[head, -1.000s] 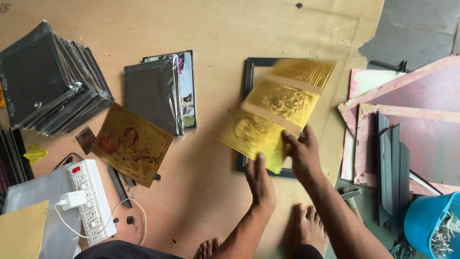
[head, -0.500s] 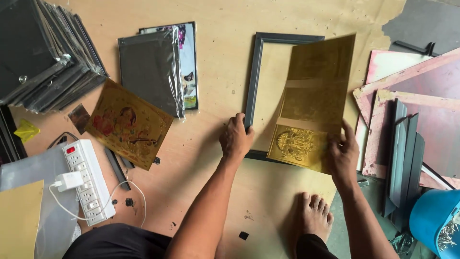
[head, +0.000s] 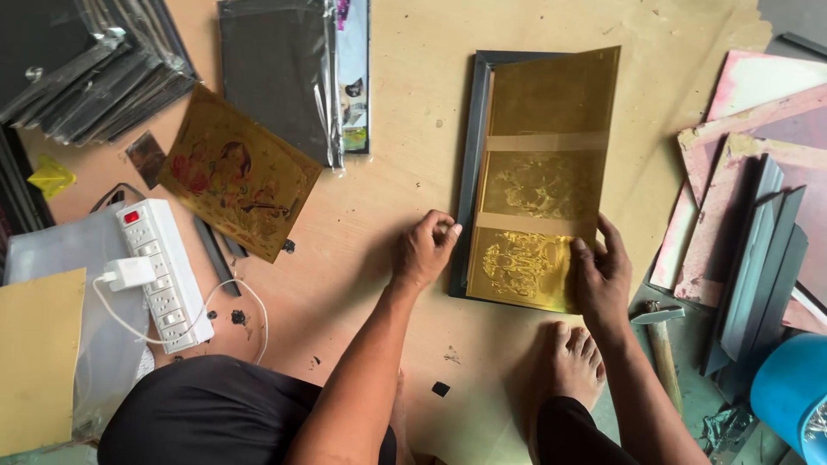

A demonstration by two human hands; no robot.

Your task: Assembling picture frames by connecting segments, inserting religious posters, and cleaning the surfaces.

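We see a bright, evenly lit scene in soft daylight — no hard source shows, and shadows stay faint and short, pooling under the left hand (head: 424, 251) and the right hand (head: 603, 280). The gold foil sheets (head: 541, 181) throw a warm sheen, brightest on the lower embossed panel, without burning out. The plastic-wrapped stack (head: 95, 69) carries small white glints. Focus holds sharp across the plywood floor (head: 405, 103) — only the blue bucket (head: 792, 392) at the corner looks soft. Lines bend slightly toward the edges.
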